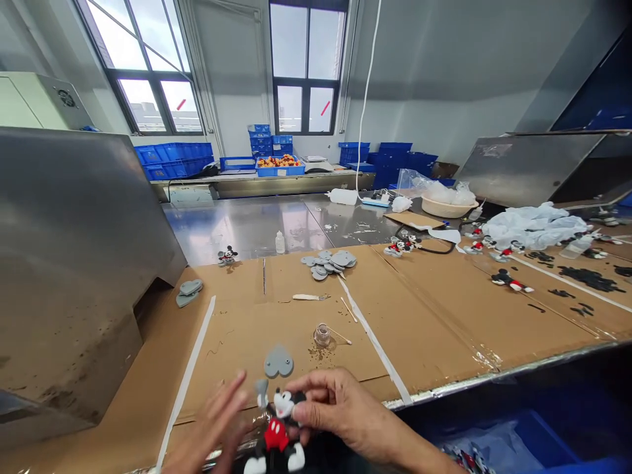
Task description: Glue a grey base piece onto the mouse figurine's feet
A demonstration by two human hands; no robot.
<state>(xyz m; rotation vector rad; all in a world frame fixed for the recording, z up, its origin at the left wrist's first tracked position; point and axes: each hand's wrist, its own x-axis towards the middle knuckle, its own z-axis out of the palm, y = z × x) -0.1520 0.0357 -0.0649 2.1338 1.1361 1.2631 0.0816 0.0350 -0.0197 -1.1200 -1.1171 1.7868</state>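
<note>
At the near edge of the cardboard-covered table my right hand pinches a flat mouse figure with a black head, red shorts and white shoes. My left hand is beside the figure on its left, fingers stretched out and blurred. A grey heart-shaped piece lies on the cardboard just beyond the hands. A small clear cup with a thin stick stands a little farther back.
A pile of grey pieces and a white-handled tool lie mid-table. More mouse figures and black parts spread to the right. A steel panel rises on the left. Blue crates line the back.
</note>
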